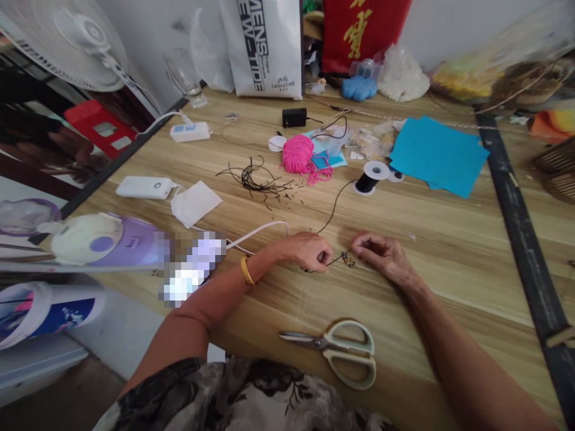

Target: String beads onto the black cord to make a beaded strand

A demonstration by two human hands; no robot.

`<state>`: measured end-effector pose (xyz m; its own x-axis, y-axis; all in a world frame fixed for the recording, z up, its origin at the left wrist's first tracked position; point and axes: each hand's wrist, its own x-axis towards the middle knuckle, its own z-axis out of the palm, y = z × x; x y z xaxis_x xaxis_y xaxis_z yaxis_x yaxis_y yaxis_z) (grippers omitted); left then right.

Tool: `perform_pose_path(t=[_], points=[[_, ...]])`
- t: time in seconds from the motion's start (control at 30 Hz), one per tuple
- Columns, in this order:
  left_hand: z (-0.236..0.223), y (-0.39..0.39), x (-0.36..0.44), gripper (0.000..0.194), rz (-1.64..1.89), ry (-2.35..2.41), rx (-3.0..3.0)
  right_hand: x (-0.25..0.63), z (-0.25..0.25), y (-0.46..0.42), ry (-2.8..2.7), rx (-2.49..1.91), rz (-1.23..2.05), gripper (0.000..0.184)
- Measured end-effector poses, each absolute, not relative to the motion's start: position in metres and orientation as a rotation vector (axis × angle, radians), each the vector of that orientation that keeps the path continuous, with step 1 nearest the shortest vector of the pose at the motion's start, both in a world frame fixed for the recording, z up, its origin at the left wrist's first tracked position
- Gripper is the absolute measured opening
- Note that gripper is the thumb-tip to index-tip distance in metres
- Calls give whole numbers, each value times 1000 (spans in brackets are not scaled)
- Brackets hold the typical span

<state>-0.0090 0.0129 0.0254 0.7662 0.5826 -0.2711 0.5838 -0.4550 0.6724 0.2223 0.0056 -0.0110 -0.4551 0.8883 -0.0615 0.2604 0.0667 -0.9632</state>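
Observation:
My left hand (309, 251) is closed around a thin black cord (335, 261), which stretches across to my right hand (380, 254). The thumb and fingertips of my right hand pinch the cord's other end. Small dark and coloured beads (348, 260) hang on or lie beside the cord near my right fingertips; I cannot tell how they are attached. A black strand runs from behind my left hand up to a white-ended spool of black cord (372, 177). Scissors with pale handles (330, 348) lie spread on the table close to my body.
Black cord pieces (254, 179) and a pink yarn ball (297, 154) lie beyond my hands. Blue sheets (440, 154) are at the right. A phone (193, 272), a purple bottle (130, 239) and a white power bank (144, 187) line the left side. Bags (269, 51) stand behind.

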Motion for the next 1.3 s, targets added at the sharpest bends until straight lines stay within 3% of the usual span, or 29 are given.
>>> perform_pose_path(t=[0.47,0.77,1.03,1.3], points=[[31,9,-14,3,-145,841,2421,221,-8,4,-1811,-1143,1411,27],[43,6,-19,20,-292,865,2483,219,-6,3,-1805,-1129,1403,27],[47,8,-23,5,-357,791,2492,220,-6,4,-1807,-1134,1399,28],[51,11,-25,11,-405,911,2506,220,-6,4,-1816,-1138,1403,27]])
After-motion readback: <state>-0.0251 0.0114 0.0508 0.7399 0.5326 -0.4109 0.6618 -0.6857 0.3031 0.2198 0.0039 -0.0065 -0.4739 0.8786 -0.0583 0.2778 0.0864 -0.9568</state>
